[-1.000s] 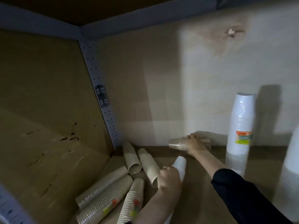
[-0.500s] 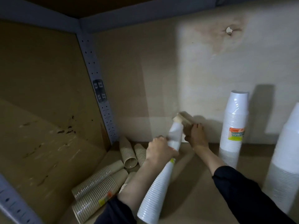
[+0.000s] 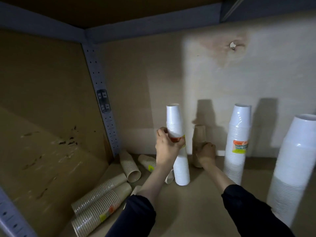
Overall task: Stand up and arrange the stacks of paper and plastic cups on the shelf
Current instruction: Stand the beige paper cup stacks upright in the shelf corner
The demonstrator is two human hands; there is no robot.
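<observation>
My left hand (image 3: 168,146) grips a tall white plastic cup stack (image 3: 177,144) around its middle; the stack stands upright on the shelf board (image 3: 196,211). Just to its right, my right hand (image 3: 206,153) holds a shorter brown paper cup stack (image 3: 199,137), upright near the back wall. Two more white stacks stand upright: one with an orange label (image 3: 237,142) and a larger one at the right edge (image 3: 294,168). Several brown paper cup stacks lie on their sides in the left corner, among them a labelled pair (image 3: 100,204) at the front.
A perforated grey metal post (image 3: 104,103) runs up the back left corner. Brown board forms the side wall (image 3: 42,108) and back wall (image 3: 213,74). A grey shelf beam (image 3: 145,29) crosses overhead.
My left hand raised the white stack from lying to tilted to upright. My right hand turned the brown stack from its side to standing by the back wall.
</observation>
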